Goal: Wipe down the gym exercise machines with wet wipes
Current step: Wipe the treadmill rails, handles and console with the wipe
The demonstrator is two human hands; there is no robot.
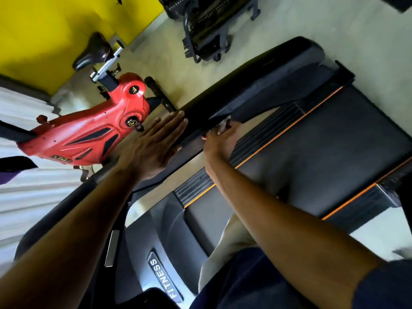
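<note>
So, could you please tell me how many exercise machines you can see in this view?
3. The treadmill is under the hands, the red exercise bike stands beside it by the yellow wall, and a black machine, only partly visible, sits farther back. Others may be out of frame.

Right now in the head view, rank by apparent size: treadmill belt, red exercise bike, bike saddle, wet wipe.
1. treadmill belt
2. red exercise bike
3. bike saddle
4. wet wipe, mostly hidden under the right hand

Wide-angle distortion makes true sizes unsure.

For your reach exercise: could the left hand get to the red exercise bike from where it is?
Probably yes: the left hand lies flat on the treadmill handrail, and nothing stands between it and the red bike.
</note>
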